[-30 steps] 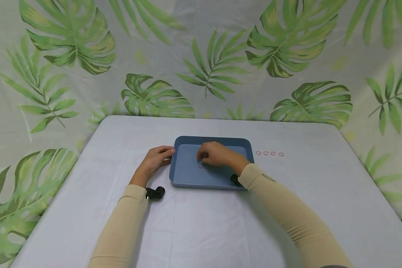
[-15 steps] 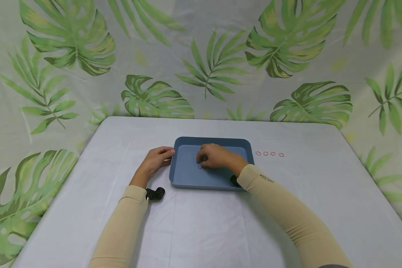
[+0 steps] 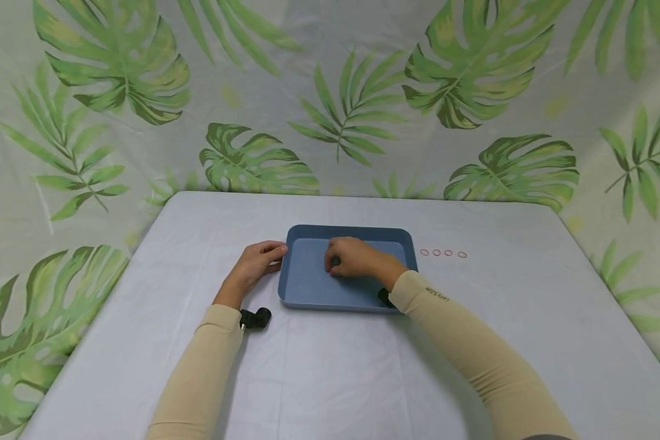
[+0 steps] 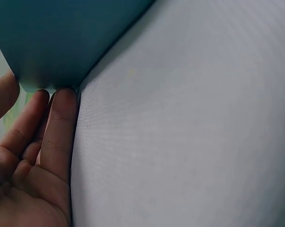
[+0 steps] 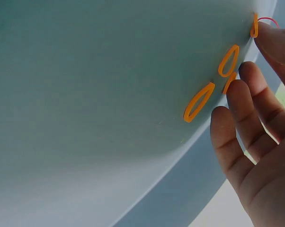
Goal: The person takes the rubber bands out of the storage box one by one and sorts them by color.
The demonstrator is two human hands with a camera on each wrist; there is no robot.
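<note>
My right hand (image 3: 352, 256) reaches down inside the blue tray (image 3: 308, 290), fingers bent toward its floor. In the right wrist view its thumb (image 5: 277, 45) meets a thin red rubber band (image 5: 267, 18), partly hidden behind the thumb; whether it is pinched I cannot tell, as the index finger is out of sight. Several orange rubber bands (image 5: 198, 102) lie on the tray floor around these fingertips. At the tray's left side is my left hand (image 3: 255, 261), its fairly straight fingers (image 4: 59, 123) touching the outer wall and its thumb (image 4: 3, 97) near the rim.
Just right of the tray, several red rubber bands (image 3: 444, 253) lie in a row on the white-covered table (image 3: 335, 373). Behind the table hangs a leaf-patterned cloth (image 3: 357, 116). A small black wrist camera (image 3: 258, 318) sits below the left hand.
The right hand has shifted very slightly right and toward me, covering the red rubber band that showed below its fingertips. Left hand, tray and the row of bands stay in place.
</note>
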